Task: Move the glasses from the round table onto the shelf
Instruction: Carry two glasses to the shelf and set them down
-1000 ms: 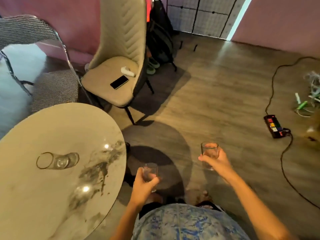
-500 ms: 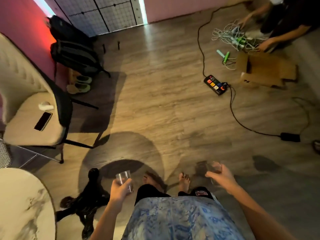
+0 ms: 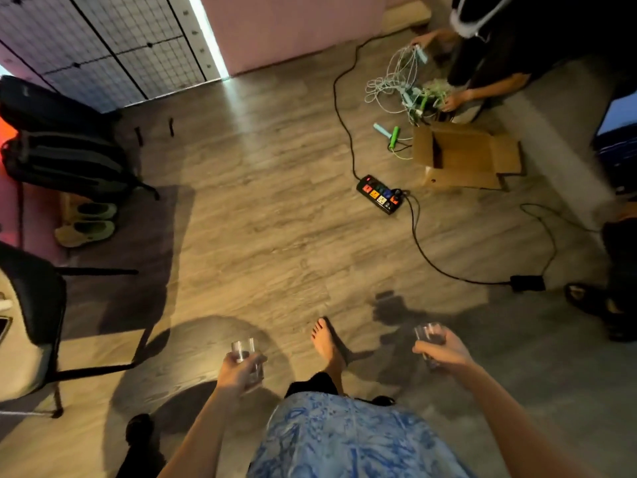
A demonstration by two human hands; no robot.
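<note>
My left hand [image 3: 238, 370] grips a clear drinking glass [image 3: 244, 350] held upright at waist height over the wooden floor. My right hand [image 3: 443, 350] holds a second clear glass [image 3: 427, 334], also upright, a little farther forward and to the right. Neither the round table nor any shelf is in view. My bare foot [image 3: 327, 343] steps forward between the two hands.
A black power strip [image 3: 381, 194] and its cable [image 3: 434, 260] lie across the floor ahead right, beside an open cardboard box [image 3: 462, 157]. A person crouches over tangled wires [image 3: 406, 84] at the far right. A chair [image 3: 31, 326], backpacks [image 3: 62, 146] and shoes [image 3: 86, 222] stand on the left.
My view has swung right, away from the round table, which has left the frame. Both hands still carry their glasses. The power strip and crouching person have come nearer the centre.
</note>
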